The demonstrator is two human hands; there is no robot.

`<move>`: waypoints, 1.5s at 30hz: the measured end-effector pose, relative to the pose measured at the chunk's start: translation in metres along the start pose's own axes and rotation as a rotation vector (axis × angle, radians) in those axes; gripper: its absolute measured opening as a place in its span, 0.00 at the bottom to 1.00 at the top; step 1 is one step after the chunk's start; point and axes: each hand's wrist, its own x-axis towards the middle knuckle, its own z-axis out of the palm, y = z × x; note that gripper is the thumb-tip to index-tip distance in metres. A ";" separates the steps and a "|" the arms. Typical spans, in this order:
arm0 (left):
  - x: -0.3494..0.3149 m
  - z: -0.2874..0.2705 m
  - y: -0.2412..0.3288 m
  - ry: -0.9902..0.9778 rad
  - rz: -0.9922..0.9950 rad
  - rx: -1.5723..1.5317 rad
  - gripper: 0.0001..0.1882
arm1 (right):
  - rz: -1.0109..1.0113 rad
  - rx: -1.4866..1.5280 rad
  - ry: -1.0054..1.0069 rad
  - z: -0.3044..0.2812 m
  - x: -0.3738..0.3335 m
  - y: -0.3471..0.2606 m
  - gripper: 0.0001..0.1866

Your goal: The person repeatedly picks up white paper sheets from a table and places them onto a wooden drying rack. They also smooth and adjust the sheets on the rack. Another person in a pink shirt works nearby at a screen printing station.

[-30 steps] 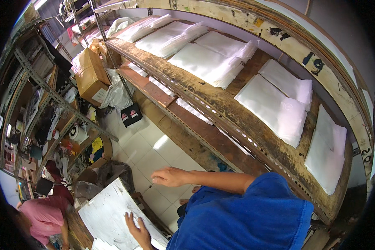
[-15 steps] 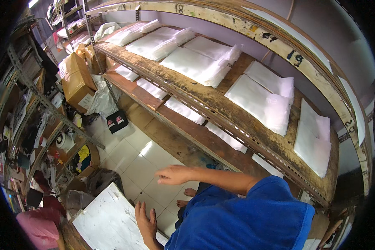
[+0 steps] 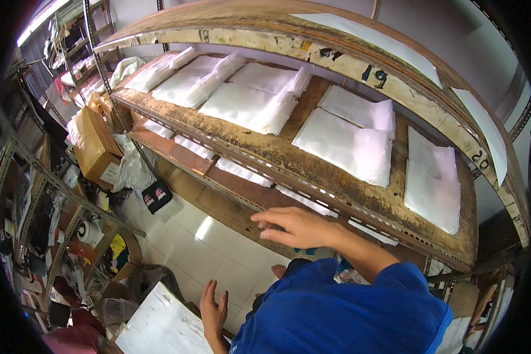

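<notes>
My right hand [image 3: 295, 227] is held in the air in front of the long shelf rack, palm down. Its fingers are partly stretched and apart, with nothing in them. My left hand [image 3: 214, 308] is lower down beside a white scuffed board [image 3: 159, 324], fingers extended and holding nothing; it seems apart from the board. Nearest to my right hand is the rack's perforated metal edge [image 3: 265, 171]. On the worn wooden shelf [image 3: 218, 124] lie several stacks of clear or white plastic bags, among them a wide stack [image 3: 348, 144] and a narrower stack [image 3: 433, 183].
A lower shelf holds more white stacks [image 3: 242, 171]. An upper shelf board [image 3: 360, 71] runs above. At the left stand a cardboard box [image 3: 94, 147], a black pouch [image 3: 157, 196] on the tiled floor [image 3: 218, 253], and a cluttered rack [image 3: 71, 189]. Another person's maroon clothing [image 3: 76, 336] shows lower left.
My right hand has moved up and right, nearer the shelf edge, its fingers spreading more. My left hand has shifted slightly away from the white board. The view has turned a little to the right.
</notes>
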 end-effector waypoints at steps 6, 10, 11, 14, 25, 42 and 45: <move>0.045 0.019 0.019 -0.094 0.072 0.016 0.22 | 0.096 -0.010 0.049 -0.023 -0.028 0.017 0.21; 0.063 0.045 0.023 -0.212 0.056 0.057 0.24 | 0.117 -0.046 0.104 -0.040 -0.043 0.029 0.22; 0.066 0.053 0.022 -0.247 -0.001 0.063 0.26 | 0.114 -0.075 0.140 -0.043 -0.045 0.031 0.21; 0.075 0.081 0.017 -0.332 0.054 0.127 0.27 | 0.139 -0.119 0.142 -0.054 -0.055 0.038 0.21; 0.090 0.218 -0.058 -0.642 -0.333 -0.080 0.29 | 0.157 -0.012 0.329 -0.059 -0.070 0.063 0.16; 0.001 0.210 -0.132 -0.250 -0.926 -0.237 0.23 | 0.098 -0.028 0.325 -0.058 -0.069 0.069 0.13; -0.002 0.222 -0.126 -0.279 -0.883 -0.272 0.25 | 0.064 -0.061 0.339 -0.057 -0.068 0.070 0.14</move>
